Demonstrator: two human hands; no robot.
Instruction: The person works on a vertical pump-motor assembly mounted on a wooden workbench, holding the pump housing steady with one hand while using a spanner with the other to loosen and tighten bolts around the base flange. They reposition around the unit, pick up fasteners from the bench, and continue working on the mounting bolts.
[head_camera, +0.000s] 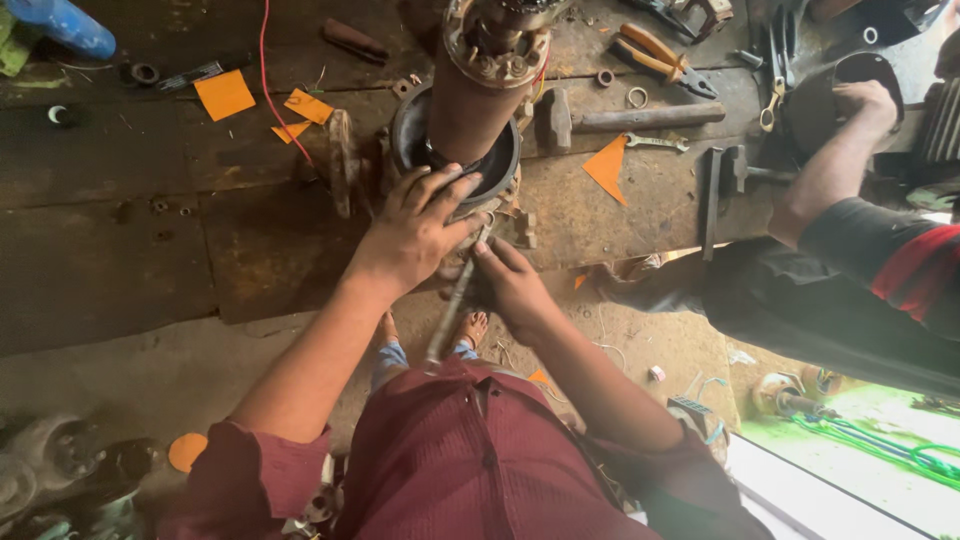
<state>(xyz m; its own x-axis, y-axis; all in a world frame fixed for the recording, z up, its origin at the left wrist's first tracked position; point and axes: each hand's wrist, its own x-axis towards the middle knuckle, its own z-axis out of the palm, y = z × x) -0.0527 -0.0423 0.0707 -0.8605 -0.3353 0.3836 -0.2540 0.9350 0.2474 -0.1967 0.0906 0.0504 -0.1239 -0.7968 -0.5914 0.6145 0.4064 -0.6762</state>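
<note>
We are pressing our left hand (415, 228) with spread fingers on the rim of the dark round housing (455, 150), which is standing at the edge of the rusty workbench (120, 240) with a brown cylinder (470, 100) rising out of it. Our right hand (510, 285) is closing around a thin metal rod (455, 300) whose tip is meeting the housing's lower flange. The housing is looking heavy, rigid and probably greasy, so we are judging that the rim is the safest hold. Another person's hand (865, 100) is resting on a separate dark part at the right.
</note>
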